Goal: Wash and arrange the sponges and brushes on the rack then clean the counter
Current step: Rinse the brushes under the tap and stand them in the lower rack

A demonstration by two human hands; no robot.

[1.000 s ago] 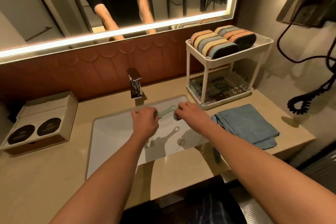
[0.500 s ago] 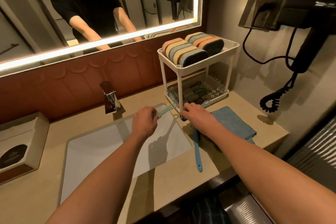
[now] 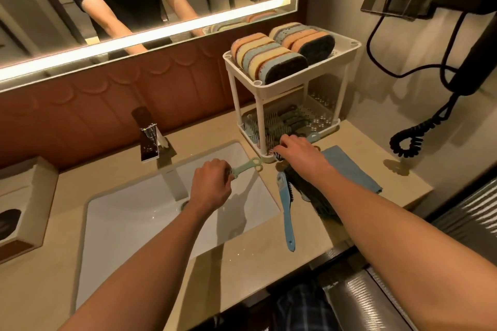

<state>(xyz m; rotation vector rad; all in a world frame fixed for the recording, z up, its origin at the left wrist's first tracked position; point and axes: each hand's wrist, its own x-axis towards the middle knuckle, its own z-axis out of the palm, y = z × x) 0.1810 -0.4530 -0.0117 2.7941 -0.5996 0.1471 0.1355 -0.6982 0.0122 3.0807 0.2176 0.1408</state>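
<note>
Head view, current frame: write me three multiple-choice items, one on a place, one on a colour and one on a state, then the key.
1. Where are the sponges?
A. on the top tier of the rack
B. on the floor
C. in a bucket

2. What colour is the brush lying on the counter right of the sink?
A. red
B. blue
C. white

3. What is the left hand doing?
A. lying flat on the counter
B. holding a green brush over the sink
C. squeezing a sponge

Key: 1 A, they stand in rows on the upper shelf. 2 B, its long handle is light blue. 3 B, the fingers curl round one end and the green handle sticks out.
</note>
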